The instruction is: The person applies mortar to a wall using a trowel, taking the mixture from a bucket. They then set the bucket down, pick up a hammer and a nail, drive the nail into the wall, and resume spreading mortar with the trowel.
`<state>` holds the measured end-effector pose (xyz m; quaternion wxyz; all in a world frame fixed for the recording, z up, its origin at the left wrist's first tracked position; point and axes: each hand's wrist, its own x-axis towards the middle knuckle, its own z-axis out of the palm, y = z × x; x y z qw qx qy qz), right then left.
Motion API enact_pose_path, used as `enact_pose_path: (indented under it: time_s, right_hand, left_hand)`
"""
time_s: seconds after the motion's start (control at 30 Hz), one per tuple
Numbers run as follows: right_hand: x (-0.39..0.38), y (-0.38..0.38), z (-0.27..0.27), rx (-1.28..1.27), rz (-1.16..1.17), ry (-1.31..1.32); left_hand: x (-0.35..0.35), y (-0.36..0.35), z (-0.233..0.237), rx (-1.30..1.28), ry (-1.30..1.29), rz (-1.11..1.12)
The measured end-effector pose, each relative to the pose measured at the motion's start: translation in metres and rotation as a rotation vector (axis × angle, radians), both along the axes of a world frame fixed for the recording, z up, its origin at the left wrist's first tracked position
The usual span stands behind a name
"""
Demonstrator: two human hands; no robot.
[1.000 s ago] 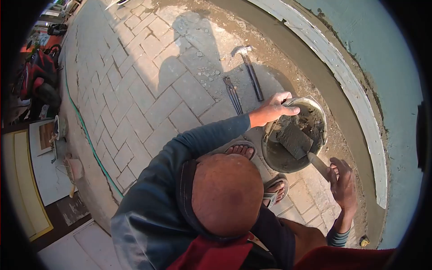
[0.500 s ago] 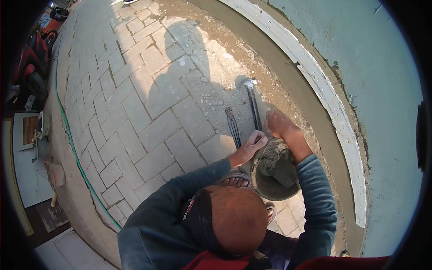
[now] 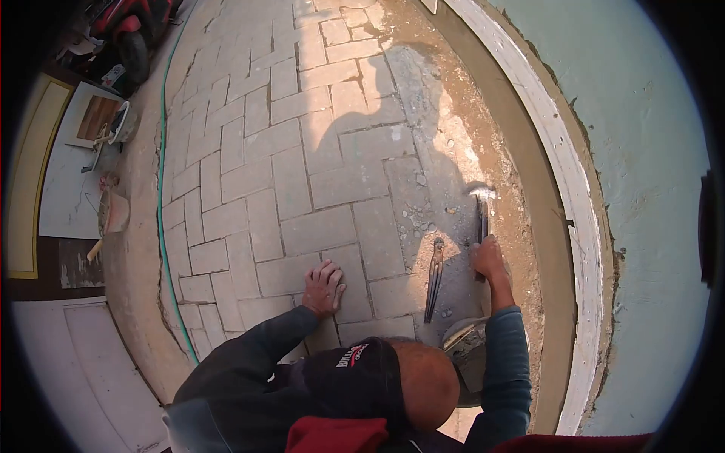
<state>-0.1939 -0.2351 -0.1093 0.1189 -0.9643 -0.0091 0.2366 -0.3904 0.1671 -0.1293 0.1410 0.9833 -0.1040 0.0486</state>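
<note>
My right hand (image 3: 491,263) is closed around the dark handle of a hammer (image 3: 483,215), which lies on the ground with its light head pointing away. Palm down on the grey pavers (image 3: 317,230), my left hand (image 3: 323,288) has its fingers spread and holds nothing. Between my hands lies a long metal tool, like pincers (image 3: 434,283). Close to my knee stands a round bucket (image 3: 464,326) with grey mortar inside, partly hidden by my right forearm and knee.
A white perforated strip (image 3: 563,170) and a band of grey mortar (image 3: 532,151) run along the pale green wall (image 3: 649,226) on the right. A green hose (image 3: 161,189) crosses the left side, near a container (image 3: 115,211) and a red motorcycle (image 3: 132,38).
My left hand has moved left, down onto the pavers. My right hand has gone from above the bucket to the hammer's handle. The whole view has shifted, and my knee covers more of the bucket.
</note>
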Motion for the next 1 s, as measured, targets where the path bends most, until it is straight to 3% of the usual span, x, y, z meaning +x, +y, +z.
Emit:
enact_pose_path:
  time_s: [0.07,0.2,0.27,0.33,0.4,0.43,0.5,0.57,0.67,0.8,0.87,0.9,1.0]
  right_hand:
    - [0.022,0.020,0.037,0.173,-0.236,-0.199]
    - [0.017,0.048,0.086,0.818,-0.401,-0.108]
    - [-0.020,0.071,0.118,0.993,-0.406,-0.047]
    - [-0.069,0.092,0.127,0.985,-0.384,0.013]
    - [-0.104,0.096,0.171,0.921,-0.389,0.150]
    - [-0.123,0.098,0.191,0.848,-0.387,0.246]
    - [-0.179,0.095,0.182,0.921,-0.498,0.431]
    - [-0.193,0.105,0.252,0.867,-0.784,0.741]
    - [-0.232,0.115,0.298,0.735,-0.767,0.776]
    - [-0.253,0.143,0.367,0.564,-0.762,0.858]
    - [-0.260,0.166,0.395,0.501,-0.769,0.870]
    - [-0.264,0.175,0.403,0.450,-0.788,0.890]
    - [-0.259,0.225,0.438,0.370,-0.817,0.904]
  left_hand:
    - [0.002,-0.003,0.001,0.001,0.007,-0.033]
    - [0.004,0.000,-0.005,-0.003,-0.037,-0.048]
    - [0.012,-0.003,-0.012,0.016,-0.037,-0.045]
    - [0.004,-0.004,-0.010,0.045,0.000,-0.010]
    - [0.005,-0.007,0.001,0.094,0.121,0.018]
    - [0.011,-0.015,0.016,0.063,0.199,0.049]
    - [0.012,-0.026,0.062,0.009,0.466,0.090]
    - [-0.022,-0.026,0.102,-0.254,0.365,0.266]
    - [-0.127,0.004,0.142,-0.252,0.567,0.435]
    - [-0.236,0.108,0.243,-0.356,0.972,0.604]
    - [-0.287,0.176,0.254,-0.333,0.935,0.725]
    - [-0.289,0.213,0.282,-0.375,0.918,0.791]
    - [-0.297,0.321,0.295,-0.421,0.734,1.008]
